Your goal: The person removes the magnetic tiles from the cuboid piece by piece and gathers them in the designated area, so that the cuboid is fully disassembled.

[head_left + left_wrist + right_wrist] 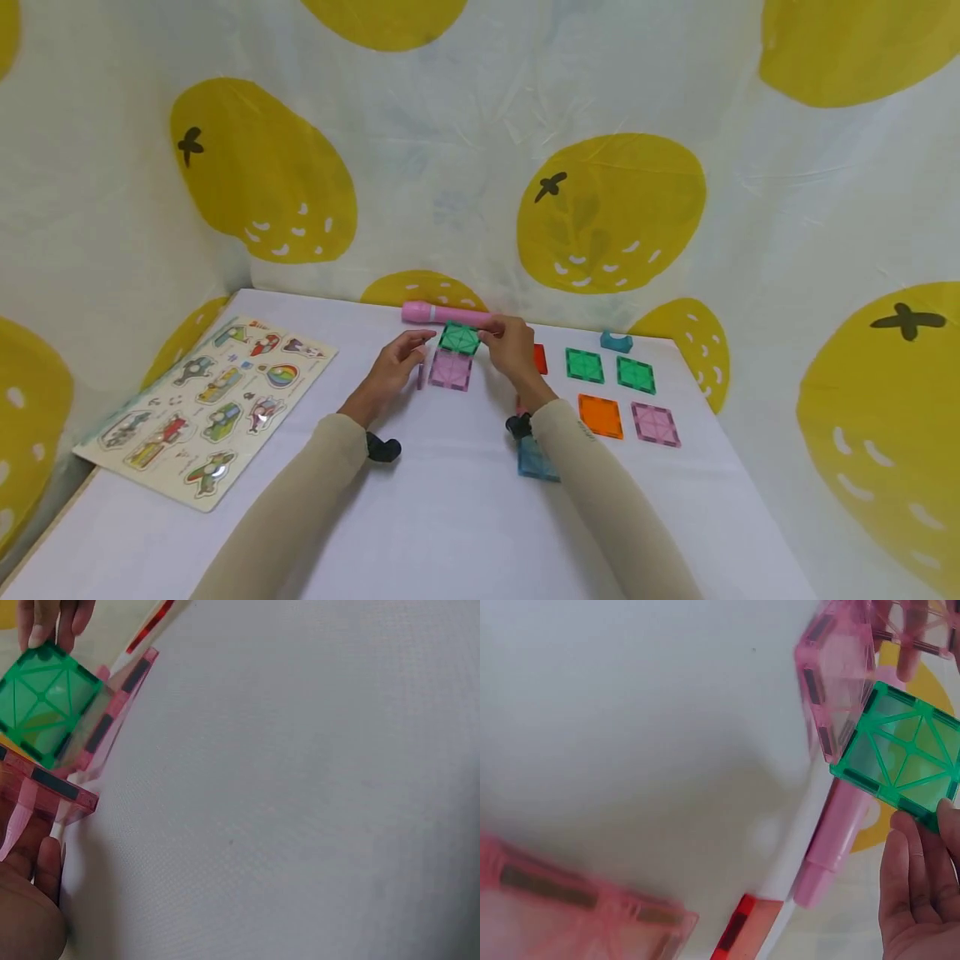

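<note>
While both hands meet at the far middle of the surface (450, 517), the findings are recorded as follows.
Right hand (512, 348): a green tile (459, 337) is pinched at its edge by the fingertips (915, 847) and held tilted.
Left hand (396, 364): an upright pink tile (45, 791) is held by the fingers at its left edge.
Green tile position: its lower edge is set against a pink tile (450, 370) lying between the hands.
Behind: a pink flashlight (442, 314) is laid near the backdrop.
Right side: loose tiles (609, 369), green, orange and pink, are spread flat.
Left side: a picture puzzle board (210, 400) is laid well apart.
</note>
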`<state>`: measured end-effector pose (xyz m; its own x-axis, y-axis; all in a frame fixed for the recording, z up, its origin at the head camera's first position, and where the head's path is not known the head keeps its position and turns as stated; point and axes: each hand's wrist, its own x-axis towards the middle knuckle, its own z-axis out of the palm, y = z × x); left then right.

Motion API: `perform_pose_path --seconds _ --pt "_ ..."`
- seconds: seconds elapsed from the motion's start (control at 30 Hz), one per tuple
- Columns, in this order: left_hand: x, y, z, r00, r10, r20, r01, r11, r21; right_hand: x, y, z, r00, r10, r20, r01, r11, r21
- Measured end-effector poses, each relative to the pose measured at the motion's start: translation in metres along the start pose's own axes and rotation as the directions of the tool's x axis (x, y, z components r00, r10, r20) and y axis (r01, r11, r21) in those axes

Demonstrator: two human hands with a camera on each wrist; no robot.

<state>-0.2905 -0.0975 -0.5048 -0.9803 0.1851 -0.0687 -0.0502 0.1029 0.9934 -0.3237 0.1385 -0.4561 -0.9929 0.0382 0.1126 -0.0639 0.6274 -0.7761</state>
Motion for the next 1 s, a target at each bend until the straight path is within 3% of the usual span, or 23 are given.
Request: perform_pose_path --seconds 0.27,0.5,0.73,1.0 --pt "-0.002 0.003 -0.003 1.000 0.014 0.010 -0.014 1.000 -0.003 0.000 0.003 0.003 0.999 0.023 0.027 -0.024 0.999 0.042" --pt "-0.001 0.000 -0.003 1.000 -0.006 0.009 0.006 1.000 -0.003 -0.003 -0.002 0.017 0.999 -0.043 0.031 0.042 0.999 0.033" --pt "-0.002 0.000 -0.005 1.000 -0.005 0.002 0.005 1.000 0.005 -0.004 -0.008 0.023 0.995 -0.098 -0.016 0.097 0.994 -0.044" --pt "-0.002 0.000 -0.006 1.000 -0.015 0.004 0.015 1.000 -0.007 -0.008 -0.009 0.025 0.983 -0.183 0.021 0.184 0.980 -0.068"
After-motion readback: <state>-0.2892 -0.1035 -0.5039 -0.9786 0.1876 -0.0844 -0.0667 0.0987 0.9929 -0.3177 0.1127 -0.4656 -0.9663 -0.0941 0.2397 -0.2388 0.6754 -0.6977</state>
